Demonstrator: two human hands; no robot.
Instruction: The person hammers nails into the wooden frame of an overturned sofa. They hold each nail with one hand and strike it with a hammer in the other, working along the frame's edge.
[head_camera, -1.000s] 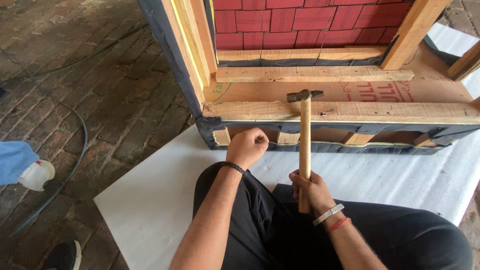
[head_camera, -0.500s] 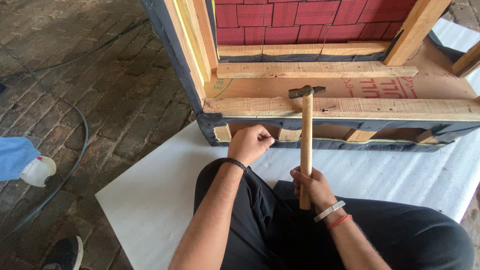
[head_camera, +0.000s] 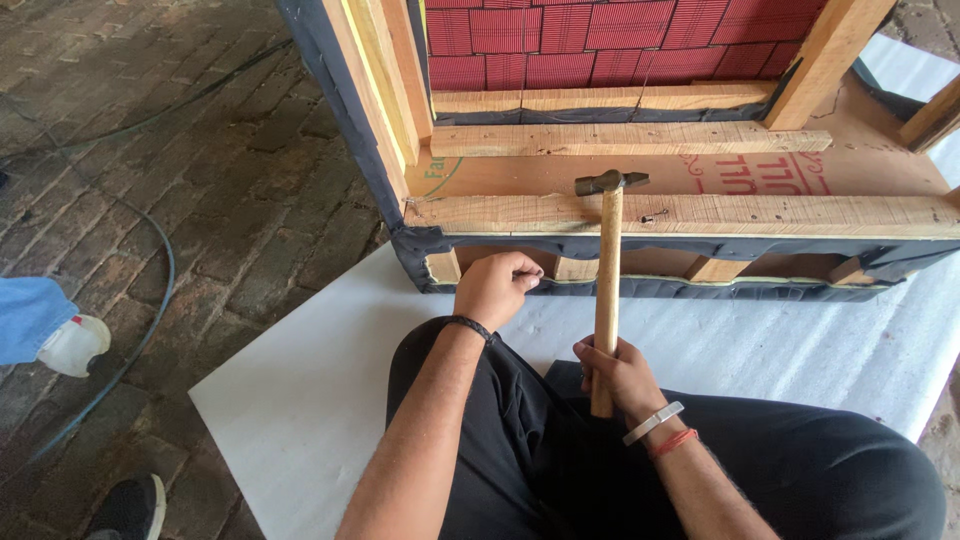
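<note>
Brick paving (head_camera: 180, 200) spreads over the left of the scene, with a dark cable (head_camera: 160, 290) curving across it and somebody's white shoe (head_camera: 72, 345) at the left edge. Nearer me lies a white sheet (head_camera: 320, 390), and I sit on it with my black-trousered legs stretched toward the far side. On the sheet stands an upturned wooden furniture frame (head_camera: 690, 215), pale rough rails wrapped in dark fabric along the lower edge, red webbing showing at the far side. My left hand (head_camera: 495, 288) is curled into a loose fist just against that near fabric edge; I cannot tell whether it pinches anything. My right hand (head_camera: 620, 375) is clenched around the lower end of a hammer (head_camera: 607, 270), light wooden handle upright, dark metal head resting over the near rail. Right of the head, a small bent nail (head_camera: 655, 215) sits on the rail.
</note>
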